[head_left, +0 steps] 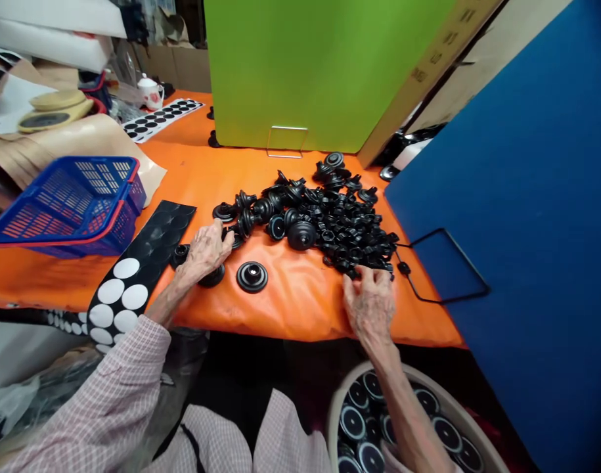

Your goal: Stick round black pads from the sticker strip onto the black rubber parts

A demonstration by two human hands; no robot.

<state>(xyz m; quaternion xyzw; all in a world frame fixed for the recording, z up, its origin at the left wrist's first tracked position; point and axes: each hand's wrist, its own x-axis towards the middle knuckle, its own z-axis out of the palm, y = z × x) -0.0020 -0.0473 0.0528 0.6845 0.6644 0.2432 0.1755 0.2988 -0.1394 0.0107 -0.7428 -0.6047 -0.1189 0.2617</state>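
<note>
My left hand reaches over several round black parts, its fingertips at a part by the pile's left end; what they grip is hidden. My right hand has its curled fingers at the lower edge of a heap of small black pieces, and I cannot make out what is between them. Between the hands, a black disc with a raised centre lies on the orange table cover. Larger ribbed black discs lie along the left of the heap.
A blue basket and a black strip with white round stickers are on the left. Green and blue panels stand behind and right. A tub of black discs sits below my right arm.
</note>
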